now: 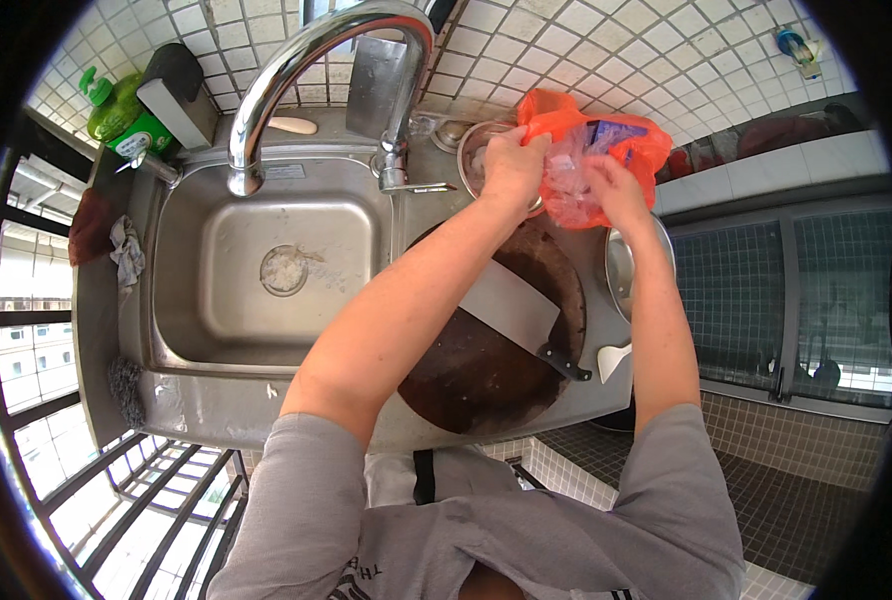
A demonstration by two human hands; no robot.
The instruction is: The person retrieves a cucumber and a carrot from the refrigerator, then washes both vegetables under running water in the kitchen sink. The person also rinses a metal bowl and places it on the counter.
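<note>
Clock: twelve is at the top of the view, and its middle is the middle of the view.
Red bag: the thin red bag [541,105] is between one and two o'clock, up by the tiled wall, with its mouth open.
Inside the bag: crinkly clear plastic [564,165] shows in the mouth, with a bit of blue and purple near it.
Left hand: the left hand [516,165] is at one o'clock. Its fingers are pinched tight on the edge of the red bag.
Right hand: the right hand [618,190] is at two o'clock. Its bent fingers reach into the bag's mouth, right by the clear plastic. I cannot tell if they grip it.
Bowls: a metal bowl [471,165] is at twelve o'clock, partly behind the left hand. A metal pot [618,275] is at three, partly behind the right arm.
Board: a big round brown board [476,385] reaches from the middle toward five o'clock, partly under the left arm.
Knife: a wide knife [511,305] lies flat on the board, its black handle toward four.
Spoon: a white spoon [613,362] is between three and four.
Sink: the metal sink [191,270] is at nine, with white bits [284,270] at its drain.
Soap: a green bottle [121,110] stands at ten.
</note>
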